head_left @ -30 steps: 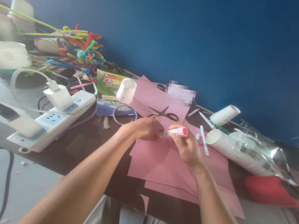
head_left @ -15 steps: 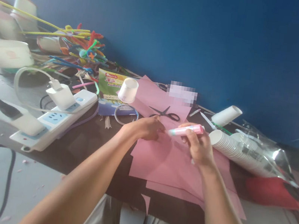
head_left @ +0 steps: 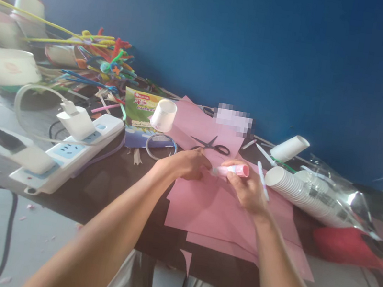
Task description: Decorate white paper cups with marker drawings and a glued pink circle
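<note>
My right hand (head_left: 246, 189) is closed round a pink tube (head_left: 236, 170), tilted with its tip toward my left hand. My left hand (head_left: 193, 164) is closed over the pink paper (head_left: 203, 208), its fingertips pressed together; whatever they pinch is too small to make out. Just beyond my hands, black scissors (head_left: 213, 146) lie with parted blades on the pink sheets. A white pen (head_left: 263, 181) shows beside my right hand. An upside-down paper cup (head_left: 164, 115) stands on a colourful packet (head_left: 142, 111).
A power strip (head_left: 69, 153) with plugs and cables lies at left, before a heap of coloured pipe cleaners (head_left: 112, 60) and cups. Stacked paper cups (head_left: 310, 196) in clear wrap and a red object (head_left: 349, 246) are at right. A blue wall (head_left: 264, 48) rises behind.
My right hand has moved left and slightly down with the tube, whose tip is now closer to my left hand. More of the white pen shows. My left hand has barely moved.
</note>
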The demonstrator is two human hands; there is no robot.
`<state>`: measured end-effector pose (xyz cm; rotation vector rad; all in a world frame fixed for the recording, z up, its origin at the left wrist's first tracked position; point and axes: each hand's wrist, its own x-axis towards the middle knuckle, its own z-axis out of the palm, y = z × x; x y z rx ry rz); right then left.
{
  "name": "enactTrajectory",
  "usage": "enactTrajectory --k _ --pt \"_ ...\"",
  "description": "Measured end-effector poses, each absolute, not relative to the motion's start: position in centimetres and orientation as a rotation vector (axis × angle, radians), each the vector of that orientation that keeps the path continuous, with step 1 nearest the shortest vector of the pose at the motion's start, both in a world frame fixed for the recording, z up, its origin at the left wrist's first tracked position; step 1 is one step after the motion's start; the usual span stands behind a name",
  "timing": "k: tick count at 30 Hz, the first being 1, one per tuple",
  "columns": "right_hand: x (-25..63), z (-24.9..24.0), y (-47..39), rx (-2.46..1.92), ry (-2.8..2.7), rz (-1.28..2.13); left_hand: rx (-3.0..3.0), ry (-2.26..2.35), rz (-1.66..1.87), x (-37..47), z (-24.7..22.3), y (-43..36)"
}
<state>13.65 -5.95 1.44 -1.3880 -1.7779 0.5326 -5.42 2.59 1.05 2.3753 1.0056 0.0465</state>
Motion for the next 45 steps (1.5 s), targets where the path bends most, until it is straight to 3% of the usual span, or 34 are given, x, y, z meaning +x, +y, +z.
enactTrajectory --k 11,20,28,45 --pt "13.6 1.6 -6.0 -1.22 -1.881 0.65 2.408 1.004 0.049 -5.5 0.2 2.9" --pt "14.3 1.8 -6.4 -1.508 -1.796 0.742 2.4 1.018 0.079 -5.5 0.0 3.0" --pt "15.0 1.5 -6.1 -1.175 -1.607 0.741 2.421 1.048 -0.041 -5.3 0.6 2.9" --pt "14.3 1.8 -6.4 -1.412 -1.815 0.78 2.438 0.988 -0.011 -5.3 0.1 3.1"
